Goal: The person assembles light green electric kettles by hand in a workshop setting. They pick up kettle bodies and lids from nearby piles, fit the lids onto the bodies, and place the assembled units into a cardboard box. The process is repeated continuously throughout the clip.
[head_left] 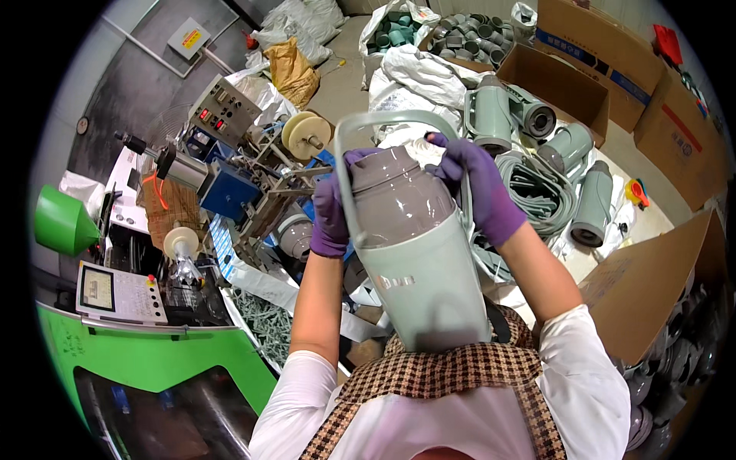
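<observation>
A large thermos jug (414, 276) leans upright against my apron, its pale grey-green body topped by a glossy grey-brown shoulder (402, 203). A pale green carrying handle (387, 117) arches over its top. My left hand (331, 215), in a purple glove, is closed on the jug's left side, by the handle's lower end. On the right, my purple-gloved right hand (479, 184) grips where the handle meets the shoulder, fingers bent. Parts of both hands' fingers are hidden by the jug and handle.
Several similar jug bodies (491, 115) lie ahead right, beside a coil of grey-green strips (537, 195). Cardboard boxes (652, 284) stand on the right. A machine with a blue block (230, 190) and cream reels (307, 136) is at left, near a green machine cover (153, 349).
</observation>
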`<act>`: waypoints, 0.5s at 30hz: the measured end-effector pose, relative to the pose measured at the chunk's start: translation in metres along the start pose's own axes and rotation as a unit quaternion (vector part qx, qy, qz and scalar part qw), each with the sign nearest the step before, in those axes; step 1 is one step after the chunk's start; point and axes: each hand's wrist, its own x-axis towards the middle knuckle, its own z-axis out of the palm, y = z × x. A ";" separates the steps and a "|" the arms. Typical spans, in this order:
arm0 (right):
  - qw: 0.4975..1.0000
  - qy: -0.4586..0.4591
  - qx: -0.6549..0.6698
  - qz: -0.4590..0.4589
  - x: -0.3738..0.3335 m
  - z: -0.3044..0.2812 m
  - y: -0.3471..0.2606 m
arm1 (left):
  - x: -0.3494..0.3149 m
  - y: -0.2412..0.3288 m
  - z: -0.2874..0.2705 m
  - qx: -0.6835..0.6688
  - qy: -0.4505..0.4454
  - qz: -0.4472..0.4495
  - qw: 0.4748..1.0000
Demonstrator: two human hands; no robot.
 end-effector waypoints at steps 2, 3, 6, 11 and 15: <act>0.991 -0.044 0.124 0.034 0.003 -0.003 0.009 | -0.008 0.011 0.000 -0.023 -0.057 0.015 0.998; 0.998 -0.057 0.041 0.006 0.001 -0.001 0.016 | -0.010 0.016 0.001 -0.037 -0.086 0.024 0.995; 0.927 -0.019 -0.338 -0.164 -0.007 0.018 0.041 | -0.026 0.023 -0.011 -0.025 -0.068 0.030 0.997; 0.817 0.026 -0.541 -0.198 -0.017 0.045 0.074 | -0.061 0.037 -0.022 0.022 -0.019 0.020 0.999; 0.860 0.056 -0.460 -0.215 -0.030 0.065 0.108 | -0.080 0.047 -0.045 0.035 -0.068 0.063 0.995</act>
